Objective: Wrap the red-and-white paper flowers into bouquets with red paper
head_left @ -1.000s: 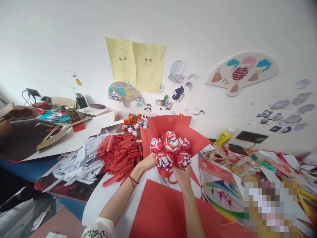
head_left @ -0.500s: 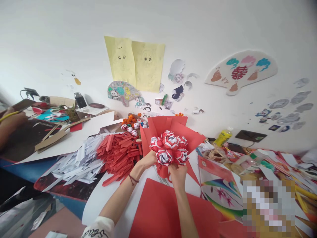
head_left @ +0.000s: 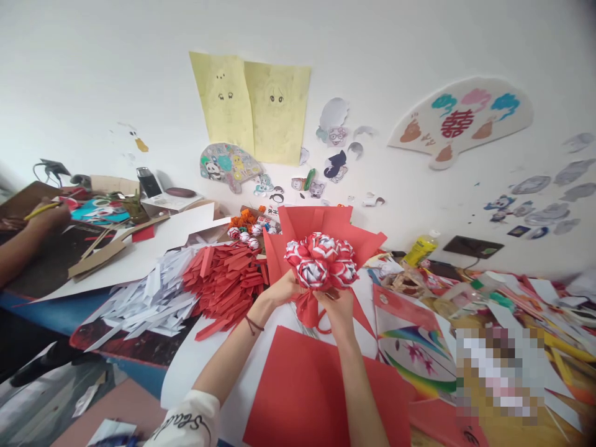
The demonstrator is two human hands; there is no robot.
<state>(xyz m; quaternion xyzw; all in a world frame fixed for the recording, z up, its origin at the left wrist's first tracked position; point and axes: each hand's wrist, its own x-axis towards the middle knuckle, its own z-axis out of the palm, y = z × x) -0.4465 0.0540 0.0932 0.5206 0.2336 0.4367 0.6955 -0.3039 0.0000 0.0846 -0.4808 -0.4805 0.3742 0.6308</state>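
Observation:
A bouquet of red and white paper flowers [head_left: 321, 259] stands in front of me, backed by folded red wrapping paper [head_left: 316, 220]. Around its left side, just under the blooms, my left hand [head_left: 285, 288] is closed, its fingertips hidden behind the flowers. My right hand [head_left: 339, 308] pinches the gathered red paper below the blooms from the right. Beneath that grip, an orange-red loop [head_left: 325, 321], like a scissor handle, shows on the white sheet. A large red paper sheet [head_left: 302, 391] lies nearest to me, under my right forearm.
To the left are heaps of folded white paper strips [head_left: 153, 298] and red paper strips [head_left: 228, 282]. Small finished paper flowers [head_left: 246, 234] sit behind them. A co-worker's hand [head_left: 44, 217] holds a yellow pencil-like stick at far left. A yellow bottle [head_left: 421, 248] and clutter fill the right.
The bouquet has tipped slightly toward the back, and more gathered paper shows under the blooms. My right hand has shifted a little upward and right. The co-worker's hand has moved right.

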